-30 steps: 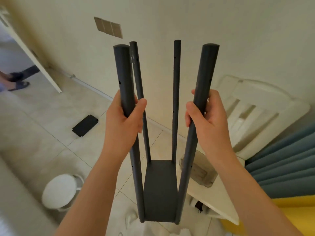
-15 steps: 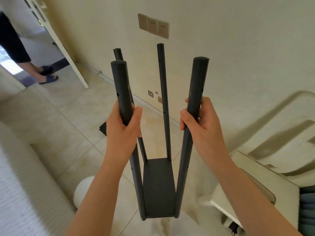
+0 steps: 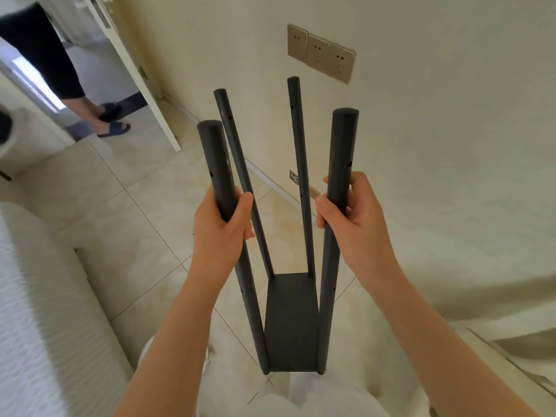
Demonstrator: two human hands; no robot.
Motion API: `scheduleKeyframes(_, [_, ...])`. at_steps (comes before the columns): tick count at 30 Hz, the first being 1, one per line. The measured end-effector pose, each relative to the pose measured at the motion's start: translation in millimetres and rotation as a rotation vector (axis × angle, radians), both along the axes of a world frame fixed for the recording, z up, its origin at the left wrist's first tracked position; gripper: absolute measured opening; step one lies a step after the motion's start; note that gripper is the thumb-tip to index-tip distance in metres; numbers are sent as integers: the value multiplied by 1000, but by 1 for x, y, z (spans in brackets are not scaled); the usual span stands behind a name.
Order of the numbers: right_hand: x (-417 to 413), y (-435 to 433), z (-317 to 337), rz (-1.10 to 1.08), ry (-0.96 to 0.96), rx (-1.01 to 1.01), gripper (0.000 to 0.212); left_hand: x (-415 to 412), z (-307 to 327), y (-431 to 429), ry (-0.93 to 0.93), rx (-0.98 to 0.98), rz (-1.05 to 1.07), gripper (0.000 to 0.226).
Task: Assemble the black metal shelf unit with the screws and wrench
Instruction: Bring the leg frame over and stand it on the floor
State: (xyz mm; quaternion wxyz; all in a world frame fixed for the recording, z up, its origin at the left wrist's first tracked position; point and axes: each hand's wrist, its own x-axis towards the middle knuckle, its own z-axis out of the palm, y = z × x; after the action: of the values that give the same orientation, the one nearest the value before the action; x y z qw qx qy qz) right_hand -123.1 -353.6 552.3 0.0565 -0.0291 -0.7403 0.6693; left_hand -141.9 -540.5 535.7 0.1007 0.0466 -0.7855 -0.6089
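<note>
Grips a black metal shelf unit (image 3: 291,323), four round posts rising from one flat rectangular panel, upright over a pale tiled floor (image 3: 135,212). Left hand (image 3: 221,228) wrapped fully round the near left post (image 3: 215,164), thumb across the front, fingers curled behind. Right hand (image 3: 353,219) wrapped the same way round the near right post (image 3: 341,145). Both grips about level with each other, partway up the posts.

Long axis of the unit running up and down, tops leaning a little away. Panel well below both hands, free post ends above them. Lower end over something white and blurred; cannot tell whether touching. Far posts (image 3: 301,164) untouched, splayed slightly, between the hands and a cream wall with a row of beige sockets (image 3: 320,52). Small holes visible along the posts above the panel. No screws or wrench in view.

Looks early in the assembly, with only one panel fitted. Probably needs setting down panel end first before the next shelf. Neither hand nearer the panel, so both together, straight down; otherwise a risk of the free tops spreading. Beyond, a person's sandalled feet (image 3: 112,127) in a doorway.
</note>
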Motion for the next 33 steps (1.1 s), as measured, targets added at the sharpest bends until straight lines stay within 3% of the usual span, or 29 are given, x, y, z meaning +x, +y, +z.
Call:
scheduleKeyframes(11, [-140,3,-36,-43,-190,156,24,-151,-34,-10,-260,-30,-109,10])
scheduleKeyframes(22, [-238,-62,-86,-253,-411,367,26,-297,-93,-72,-394,-74,-443,11])
scheduleKeyframes(28, [-260,-109,-111,-388,-554,353,19,-353,-118,-112,-537,-273,-679,12])
scheduleKeyframes(33, [-267,-141,-139,-431,-639,312,18,-376,-137,-133,-520,-402,-741,12])
